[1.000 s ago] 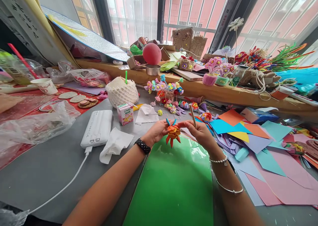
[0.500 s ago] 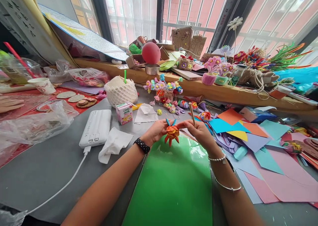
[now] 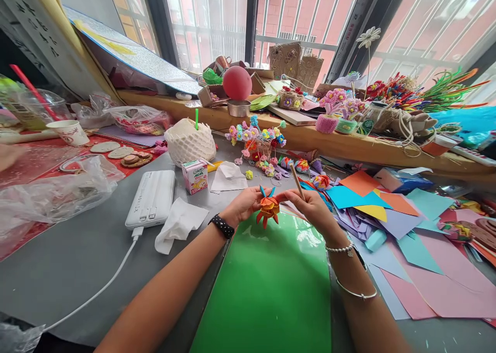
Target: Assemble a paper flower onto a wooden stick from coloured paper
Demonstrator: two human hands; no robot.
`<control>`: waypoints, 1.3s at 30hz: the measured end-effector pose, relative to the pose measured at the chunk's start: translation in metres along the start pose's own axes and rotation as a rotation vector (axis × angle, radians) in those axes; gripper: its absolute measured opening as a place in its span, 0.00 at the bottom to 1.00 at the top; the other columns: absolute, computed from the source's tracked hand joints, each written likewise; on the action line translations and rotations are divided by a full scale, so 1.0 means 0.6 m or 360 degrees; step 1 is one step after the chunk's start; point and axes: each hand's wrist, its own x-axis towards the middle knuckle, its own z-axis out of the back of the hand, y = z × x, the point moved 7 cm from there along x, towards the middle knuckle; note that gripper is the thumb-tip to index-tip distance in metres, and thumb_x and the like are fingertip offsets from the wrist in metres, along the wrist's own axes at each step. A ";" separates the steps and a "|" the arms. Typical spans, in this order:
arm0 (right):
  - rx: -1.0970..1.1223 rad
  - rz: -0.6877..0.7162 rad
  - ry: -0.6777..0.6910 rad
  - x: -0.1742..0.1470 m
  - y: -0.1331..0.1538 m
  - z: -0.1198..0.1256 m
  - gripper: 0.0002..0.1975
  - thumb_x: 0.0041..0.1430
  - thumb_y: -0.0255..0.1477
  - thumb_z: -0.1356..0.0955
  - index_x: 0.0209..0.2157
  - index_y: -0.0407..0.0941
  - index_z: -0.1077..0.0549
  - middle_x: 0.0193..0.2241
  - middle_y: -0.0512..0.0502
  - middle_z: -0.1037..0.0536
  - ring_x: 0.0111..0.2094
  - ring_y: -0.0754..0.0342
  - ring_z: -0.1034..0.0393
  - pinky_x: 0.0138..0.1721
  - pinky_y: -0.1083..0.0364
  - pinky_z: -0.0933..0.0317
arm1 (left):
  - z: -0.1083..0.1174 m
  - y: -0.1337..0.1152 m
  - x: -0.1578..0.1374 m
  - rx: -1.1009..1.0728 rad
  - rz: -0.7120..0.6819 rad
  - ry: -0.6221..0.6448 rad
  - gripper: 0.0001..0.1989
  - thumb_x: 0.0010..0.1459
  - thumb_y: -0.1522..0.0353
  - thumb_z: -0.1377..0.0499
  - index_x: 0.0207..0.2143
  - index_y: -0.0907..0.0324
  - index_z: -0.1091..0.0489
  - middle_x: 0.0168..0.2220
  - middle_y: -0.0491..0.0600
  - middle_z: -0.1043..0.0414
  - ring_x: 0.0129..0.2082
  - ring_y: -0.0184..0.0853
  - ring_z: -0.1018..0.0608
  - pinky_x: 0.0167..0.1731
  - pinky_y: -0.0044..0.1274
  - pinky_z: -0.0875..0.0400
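An orange folded-paper flower (image 3: 268,208) with blue tips at its top is pinched in the fingers of my left hand (image 3: 250,202). My right hand (image 3: 310,204) is closed around a thin wooden stick (image 3: 297,181) that slants up out of the fist. The right forefinger reaches over and touches the flower's right side. Both hands hover above the far end of a glossy green board (image 3: 271,286). How the left fingertips grip the flower's back is hidden.
Coloured paper sheets (image 3: 430,270) spread over the right side. At left are a white power bank (image 3: 150,200) with a cable, crumpled tissue (image 3: 180,224) and a small drink carton (image 3: 195,176). Paper flowers (image 3: 321,182) lie beyond my hands. Another person's blurred hand (image 3: 10,155) shows at far left.
The stick in my right hand leans further left, its top end having shifted that way. The flower stays nearly in place. The other person's hand at far left has moved and blurred.
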 end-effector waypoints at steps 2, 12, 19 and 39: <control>-0.0117 -0.0001 -0.0091 -0.001 0.002 0.006 0.15 0.54 0.37 0.39 0.30 0.43 0.25 0.24 0.49 0.24 0.29 0.55 0.31 0.31 0.57 0.39 | 0.001 -0.007 -0.001 0.0007 -0.0057 0.0042 0.11 0.40 0.68 0.36 0.23 0.65 0.35 0.20 0.42 0.35 0.18 0.22 0.33 0.22 0.16 0.39; -0.0250 0.0028 -0.0629 -0.005 -0.002 0.045 0.14 0.48 0.39 0.35 0.30 0.41 0.31 0.23 0.49 0.29 0.18 0.61 0.42 0.18 0.60 0.49 | -0.004 -0.055 -0.018 0.0249 -0.0429 0.0020 0.10 0.40 0.65 0.37 0.24 0.63 0.31 0.24 0.43 0.33 0.25 0.24 0.33 0.27 0.17 0.41; -0.0252 0.0058 -0.0534 -0.004 0.000 0.036 0.15 0.49 0.40 0.35 0.27 0.41 0.30 0.21 0.48 0.27 0.20 0.58 0.37 0.21 0.59 0.45 | -0.027 -0.055 -0.027 0.0394 -0.0479 0.0188 0.12 0.43 0.62 0.40 0.24 0.64 0.32 0.22 0.44 0.36 0.20 0.23 0.36 0.21 0.17 0.43; -0.0727 0.0436 -0.0457 -0.014 0.035 0.004 0.07 0.52 0.29 0.36 0.31 0.45 0.27 0.28 0.47 0.26 0.22 0.57 0.36 0.24 0.58 0.43 | -0.028 -0.027 -0.016 0.0730 -0.0484 0.0146 0.33 0.44 0.64 0.40 0.53 0.52 0.46 0.43 0.53 0.35 0.33 0.32 0.27 0.30 0.22 0.31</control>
